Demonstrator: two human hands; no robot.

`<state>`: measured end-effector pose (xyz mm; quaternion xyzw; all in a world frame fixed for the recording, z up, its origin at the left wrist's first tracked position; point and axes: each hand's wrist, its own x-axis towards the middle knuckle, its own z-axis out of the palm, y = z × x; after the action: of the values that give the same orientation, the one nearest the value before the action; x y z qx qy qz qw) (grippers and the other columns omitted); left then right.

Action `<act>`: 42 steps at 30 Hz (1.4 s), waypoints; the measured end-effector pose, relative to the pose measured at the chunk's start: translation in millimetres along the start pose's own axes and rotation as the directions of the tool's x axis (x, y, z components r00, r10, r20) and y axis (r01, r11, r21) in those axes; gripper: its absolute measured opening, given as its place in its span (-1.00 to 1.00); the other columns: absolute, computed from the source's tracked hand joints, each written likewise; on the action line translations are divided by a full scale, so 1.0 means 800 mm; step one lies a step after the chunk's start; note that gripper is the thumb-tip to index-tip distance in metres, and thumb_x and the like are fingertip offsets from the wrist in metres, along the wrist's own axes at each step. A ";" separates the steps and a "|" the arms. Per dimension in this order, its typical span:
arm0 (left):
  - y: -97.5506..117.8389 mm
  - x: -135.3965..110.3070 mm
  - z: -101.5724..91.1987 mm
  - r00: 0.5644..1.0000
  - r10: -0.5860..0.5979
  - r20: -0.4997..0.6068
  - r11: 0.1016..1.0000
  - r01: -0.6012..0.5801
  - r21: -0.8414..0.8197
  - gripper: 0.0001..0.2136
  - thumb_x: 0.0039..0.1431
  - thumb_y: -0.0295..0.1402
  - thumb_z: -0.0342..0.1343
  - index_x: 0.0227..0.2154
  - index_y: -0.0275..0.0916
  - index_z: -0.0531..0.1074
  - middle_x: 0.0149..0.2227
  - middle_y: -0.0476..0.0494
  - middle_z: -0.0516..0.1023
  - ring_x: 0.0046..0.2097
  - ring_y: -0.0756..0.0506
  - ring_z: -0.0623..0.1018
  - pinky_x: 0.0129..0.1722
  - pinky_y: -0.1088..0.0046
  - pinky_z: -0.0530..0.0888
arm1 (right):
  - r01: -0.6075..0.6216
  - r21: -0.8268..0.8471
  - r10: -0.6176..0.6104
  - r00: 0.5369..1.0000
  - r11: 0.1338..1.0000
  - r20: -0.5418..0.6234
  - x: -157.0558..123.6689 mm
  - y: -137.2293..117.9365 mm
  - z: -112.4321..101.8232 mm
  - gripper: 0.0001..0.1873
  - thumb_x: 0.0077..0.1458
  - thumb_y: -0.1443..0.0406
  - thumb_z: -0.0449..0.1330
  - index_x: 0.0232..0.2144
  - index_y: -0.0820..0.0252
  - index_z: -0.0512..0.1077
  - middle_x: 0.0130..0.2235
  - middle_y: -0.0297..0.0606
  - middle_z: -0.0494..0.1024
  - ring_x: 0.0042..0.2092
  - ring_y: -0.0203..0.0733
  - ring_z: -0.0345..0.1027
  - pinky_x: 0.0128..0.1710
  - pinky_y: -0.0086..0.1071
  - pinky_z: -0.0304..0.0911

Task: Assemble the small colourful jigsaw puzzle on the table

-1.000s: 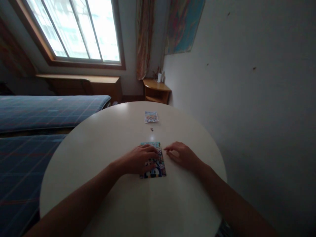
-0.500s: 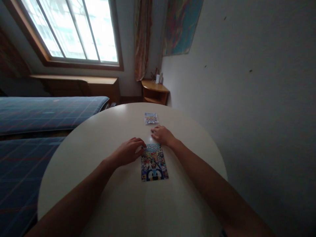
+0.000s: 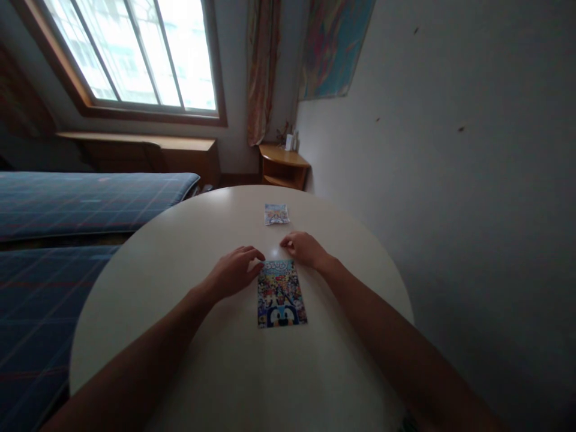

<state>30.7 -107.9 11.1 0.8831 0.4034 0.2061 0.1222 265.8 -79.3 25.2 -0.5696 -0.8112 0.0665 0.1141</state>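
A colourful picture puzzle [image 3: 281, 294] lies flat on the round white table [image 3: 189, 252]. My left hand [image 3: 234, 273] rests on the table at the puzzle's upper left corner, fingers loosely bent and apart, fingertips touching its edge, holding nothing. My right hand [image 3: 303, 248] sits just beyond the puzzle's upper right corner, thumb and fingertips pinched together near the tabletop. What the pinch holds is too small to see. A small printed packet [image 3: 276, 213] lies farther away, beyond both hands.
A grey wall runs close along the table's right side. Blue checked beds [image 3: 67, 204] lie to the left, below a bright window [image 3: 135, 54]. A wooden corner shelf [image 3: 283, 165] stands behind the table's far edge.
My left hand slid off the puzzle to its upper left corner. My right hand reached forward to where a tiny dark piece lay, and pinched; that piece no longer shows on the table.
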 end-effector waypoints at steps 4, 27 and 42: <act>0.001 0.000 0.002 1.000 -0.020 0.014 1.000 0.021 -0.019 -0.80 0.27 -0.24 0.01 -0.16 -0.14 0.47 -0.13 -0.11 0.54 -0.11 -0.13 0.51 -0.09 0.29 0.43 | -0.056 0.043 0.055 0.998 0.997 0.030 -0.003 0.004 -0.006 -0.76 0.12 0.37 0.20 -0.17 0.20 0.60 -0.20 -0.20 0.65 -0.23 -0.22 0.49 -0.21 -0.45 0.29; 0.012 0.003 0.006 0.994 -0.076 -0.080 0.984 0.061 -0.170 -0.77 0.26 -0.23 0.03 -0.14 -0.18 0.50 -0.20 -0.11 0.62 -0.19 -0.09 0.58 -0.14 0.34 0.48 | -0.033 0.727 0.067 0.998 0.686 -0.018 -0.042 -0.018 -0.002 -0.77 0.06 0.24 0.31 -0.24 0.28 0.52 -0.27 -0.15 0.65 -0.25 -0.19 0.54 -0.23 -0.34 0.40; 0.033 -0.005 -0.012 0.962 0.011 0.274 0.843 0.138 -0.519 -0.82 0.13 -0.27 0.17 -0.33 -0.30 0.53 -0.40 -0.09 0.61 -0.37 -0.01 0.53 -0.37 0.52 0.39 | 0.061 0.661 -0.005 0.996 0.748 -0.086 -0.110 -0.055 -0.003 -0.89 0.08 0.31 0.27 -0.31 0.18 0.58 -0.33 -0.27 0.63 -0.29 -0.23 0.49 -0.26 -0.38 0.32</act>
<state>41.6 -127.6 29.0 0.8197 0.3393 0.1851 0.4228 254.8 -177.4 28.2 -0.4798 -0.7397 0.3255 0.3415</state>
